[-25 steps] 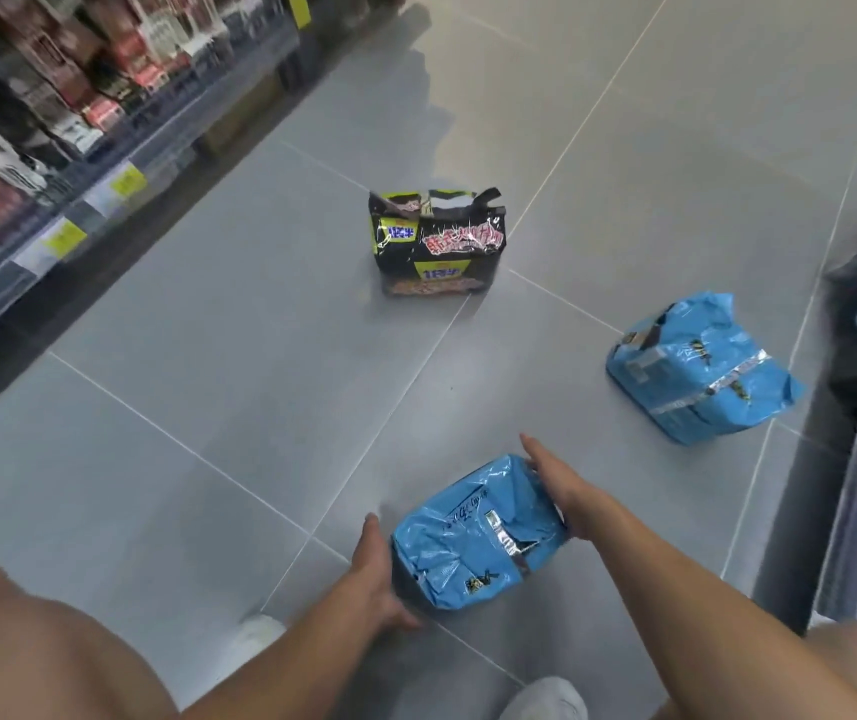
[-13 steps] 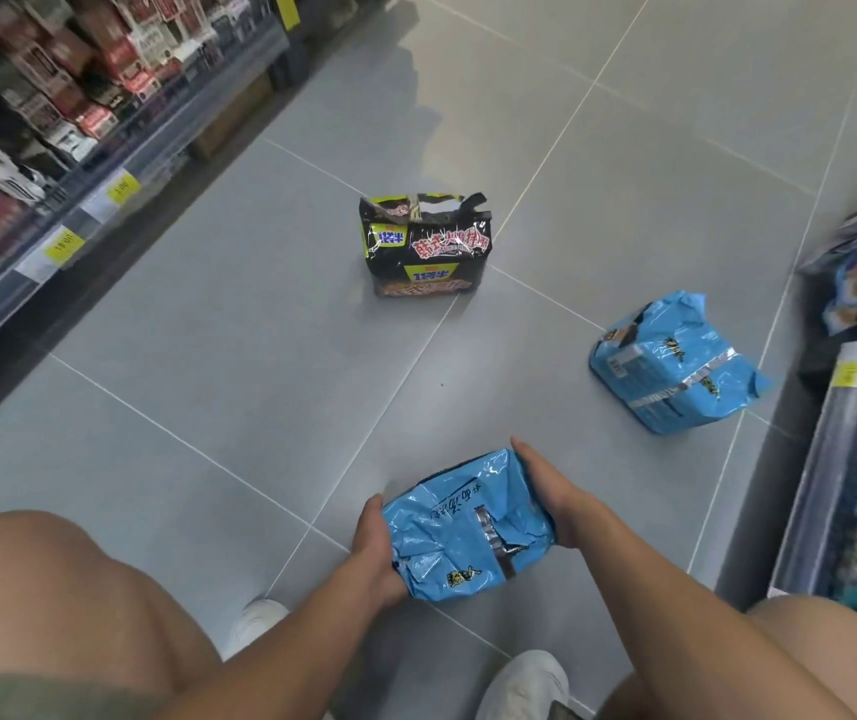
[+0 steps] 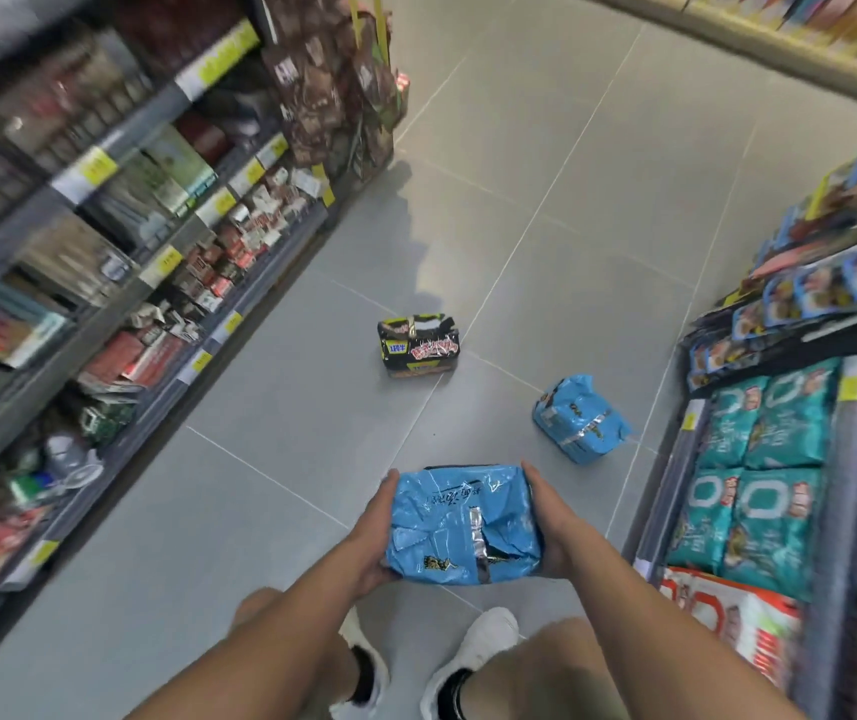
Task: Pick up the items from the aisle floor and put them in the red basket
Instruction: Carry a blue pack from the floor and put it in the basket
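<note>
A grey tiled aisle floor runs between stocked shelves. Above it, near the person's white shoes, a blue packet is clasped from both sides, the left hand and right hand pressed against its ends. Beyond that packet a black packet lies on the floor; a second blue packet lies to its right.
</note>
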Action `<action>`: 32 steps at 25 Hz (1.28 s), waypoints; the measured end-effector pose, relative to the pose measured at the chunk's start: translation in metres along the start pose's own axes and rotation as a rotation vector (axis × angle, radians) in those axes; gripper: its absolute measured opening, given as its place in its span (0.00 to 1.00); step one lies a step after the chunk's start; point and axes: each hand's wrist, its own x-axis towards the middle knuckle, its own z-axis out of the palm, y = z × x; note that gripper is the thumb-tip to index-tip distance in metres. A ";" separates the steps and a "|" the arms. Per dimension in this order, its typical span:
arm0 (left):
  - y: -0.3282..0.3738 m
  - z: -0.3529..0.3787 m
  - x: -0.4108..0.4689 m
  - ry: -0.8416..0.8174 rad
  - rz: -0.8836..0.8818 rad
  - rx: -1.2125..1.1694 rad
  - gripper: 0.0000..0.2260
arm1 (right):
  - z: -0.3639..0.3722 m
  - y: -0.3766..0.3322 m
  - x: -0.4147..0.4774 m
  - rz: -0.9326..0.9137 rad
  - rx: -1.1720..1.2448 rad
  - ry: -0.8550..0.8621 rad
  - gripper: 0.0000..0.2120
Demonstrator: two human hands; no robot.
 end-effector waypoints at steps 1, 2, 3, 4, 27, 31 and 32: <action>0.007 0.009 -0.029 0.020 0.026 0.034 0.34 | 0.003 -0.001 -0.032 -0.011 0.012 0.011 0.45; 0.011 0.016 -0.051 0.035 0.047 0.076 0.34 | 0.006 -0.001 -0.059 -0.025 0.026 0.019 0.44; 0.016 0.024 -0.077 0.053 0.062 0.120 0.34 | 0.007 -0.002 -0.091 -0.041 0.037 0.025 0.43; 0.020 0.034 -0.102 0.070 0.075 0.169 0.34 | 0.008 -0.002 -0.122 -0.053 0.048 0.019 0.43; 0.099 0.206 -0.204 -0.135 0.327 1.026 0.19 | -0.030 0.064 -0.293 -0.405 0.762 0.003 0.42; 0.092 0.218 -0.203 -0.251 0.287 1.257 0.21 | -0.003 0.105 -0.292 -0.471 0.986 0.056 0.46; 0.084 0.224 -0.206 -0.276 0.277 1.304 0.21 | 0.000 0.121 -0.289 -0.482 1.048 0.070 0.48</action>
